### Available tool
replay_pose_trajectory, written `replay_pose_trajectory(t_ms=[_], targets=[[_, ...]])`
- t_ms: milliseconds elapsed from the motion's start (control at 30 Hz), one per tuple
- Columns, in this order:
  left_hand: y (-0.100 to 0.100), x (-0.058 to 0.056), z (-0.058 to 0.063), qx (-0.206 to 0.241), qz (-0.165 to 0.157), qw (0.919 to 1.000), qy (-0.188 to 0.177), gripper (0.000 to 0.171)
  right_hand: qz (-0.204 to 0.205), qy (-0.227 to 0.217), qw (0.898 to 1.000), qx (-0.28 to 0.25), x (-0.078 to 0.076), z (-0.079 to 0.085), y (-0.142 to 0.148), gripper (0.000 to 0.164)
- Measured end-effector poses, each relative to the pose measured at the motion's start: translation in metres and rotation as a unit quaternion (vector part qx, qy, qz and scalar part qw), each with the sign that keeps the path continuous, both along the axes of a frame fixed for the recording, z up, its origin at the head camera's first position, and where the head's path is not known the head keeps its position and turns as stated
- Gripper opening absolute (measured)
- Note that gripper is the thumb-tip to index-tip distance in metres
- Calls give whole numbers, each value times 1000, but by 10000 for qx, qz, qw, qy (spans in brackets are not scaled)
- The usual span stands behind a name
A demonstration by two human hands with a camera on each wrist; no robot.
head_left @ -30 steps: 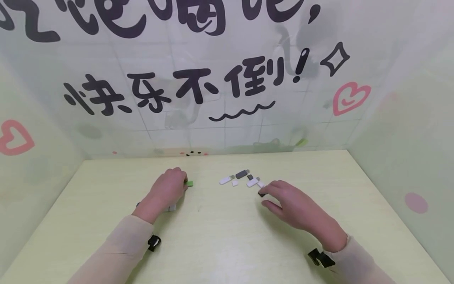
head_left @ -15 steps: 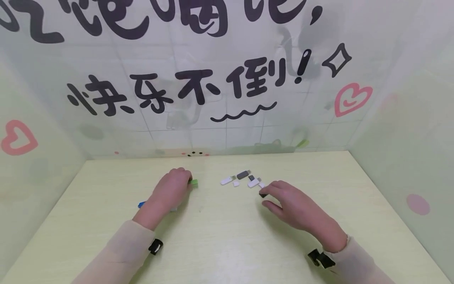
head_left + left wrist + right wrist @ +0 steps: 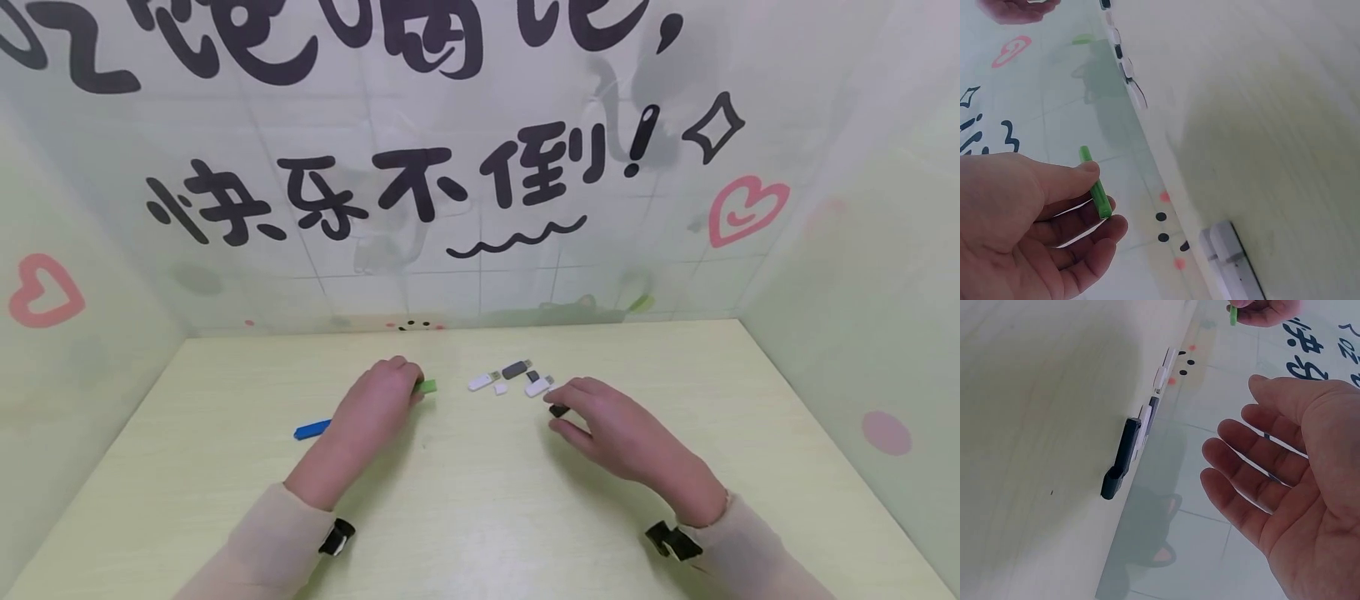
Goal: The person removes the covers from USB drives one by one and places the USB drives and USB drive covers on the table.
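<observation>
Pinching the green stick [image 3: 427,387] between thumb and fingers of the left hand [image 3: 378,408], holding it left of the middle of the table [image 3: 450,517]. Hovering at the right with a relaxed right hand [image 3: 618,427], gripping nothing, fingers loosely bent near the black stick [image 3: 1126,445] and the black cap [image 3: 1110,485] at its right end.

Seeming, from this layout, to be partway through the work: lying together already at the far middle, a white stick [image 3: 481,382], a dark grey stick [image 3: 514,370] and a second white stick [image 3: 537,387], all showing bare metal plugs [image 3: 494,376], beside a loose white cap [image 3: 500,389] and a dark cap [image 3: 533,377]. Remaining at the left, untouched by any fingers, the blue stick [image 3: 311,430] and a pale grey item [image 3: 1230,253], perhaps two pieces, appearing only in the left wrist view. Showing no metal plug on the green stick.

Comparing with a second ago: carrying the green stick further right, toward the group; uncovering more of the blue stick while hiding the pale grey item behind the left forearm [image 3: 322,468]. Keeping the right hand in nearly the same place, revealing slightly more of the black stick beneath.
</observation>
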State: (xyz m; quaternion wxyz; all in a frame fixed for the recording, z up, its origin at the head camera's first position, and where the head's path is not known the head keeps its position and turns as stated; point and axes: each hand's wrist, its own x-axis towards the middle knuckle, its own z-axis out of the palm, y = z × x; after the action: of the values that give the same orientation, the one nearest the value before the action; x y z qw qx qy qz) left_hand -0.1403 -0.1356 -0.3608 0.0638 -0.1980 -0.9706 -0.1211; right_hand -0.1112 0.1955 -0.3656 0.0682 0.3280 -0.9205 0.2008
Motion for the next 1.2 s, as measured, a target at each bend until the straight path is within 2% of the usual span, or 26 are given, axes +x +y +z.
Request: replay_pose_trajectory(t_ms=[600, 733, 933, 1200], targets=[[32, 30, 1, 302, -180, 9993, 140, 15, 24, -322, 9995, 42, -7, 4, -21, 34], [36, 34, -2, 335, -280, 9986, 310, 15, 114, -474, 9988, -103, -9, 3, -26, 34], [43, 38, -5, 252, -484, 9965, 640, 16, 295, -464, 9982, -227, -14, 3, -35, 33], [53, 44, -9, 164, -847, 9884, 1246, 18, 432, -682, 9958, -437, -17, 3, -45, 30]])
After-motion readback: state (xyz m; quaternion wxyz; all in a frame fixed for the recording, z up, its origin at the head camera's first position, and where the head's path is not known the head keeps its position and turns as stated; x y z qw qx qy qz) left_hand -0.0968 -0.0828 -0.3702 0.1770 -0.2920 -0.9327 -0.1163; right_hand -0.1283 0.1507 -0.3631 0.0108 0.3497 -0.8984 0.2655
